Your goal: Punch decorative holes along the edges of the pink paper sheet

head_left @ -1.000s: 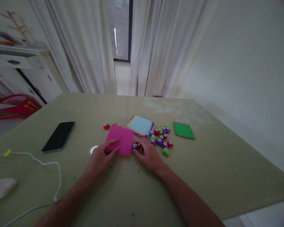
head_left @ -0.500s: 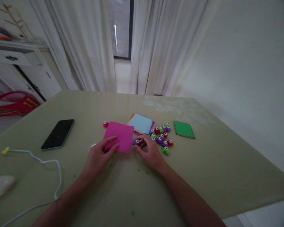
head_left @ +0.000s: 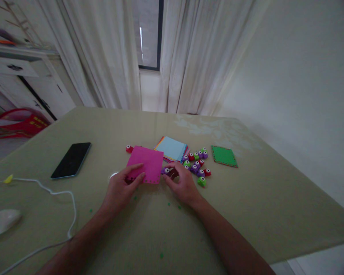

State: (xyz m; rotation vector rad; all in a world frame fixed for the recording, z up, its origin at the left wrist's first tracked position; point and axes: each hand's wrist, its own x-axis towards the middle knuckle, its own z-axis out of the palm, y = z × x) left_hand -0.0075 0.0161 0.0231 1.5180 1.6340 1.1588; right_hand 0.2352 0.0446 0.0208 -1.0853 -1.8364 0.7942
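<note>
A square sheet of pink paper (head_left: 147, 161) with a row of small dark marks along its near edge is pinched between the thumb and fingers of my left hand (head_left: 122, 187). Close to its right edge, my right hand (head_left: 183, 184) grips a small purple figure with a round white eye (head_left: 165, 171) between thumb and fingertips. Whether the figure touches the paper, I cannot tell. Several similar purple, red and green eyed figures (head_left: 195, 168) lie just beyond my right hand. A red one (head_left: 129, 149) sits behind the pink sheet, partly covered.
Behind my hands lies a stack of coloured paper (head_left: 171, 148), light blue on top. A green square (head_left: 224, 156) with marked edges is at the right. On the left are a black phone (head_left: 71, 160), a white cable (head_left: 51, 192) and a white mouse (head_left: 3, 221). Tiny green bits dot the tabletop.
The whole view has shifted slightly. Both hands keep their grips on the pink paper and the purple figure, with hardly any movement between them.
</note>
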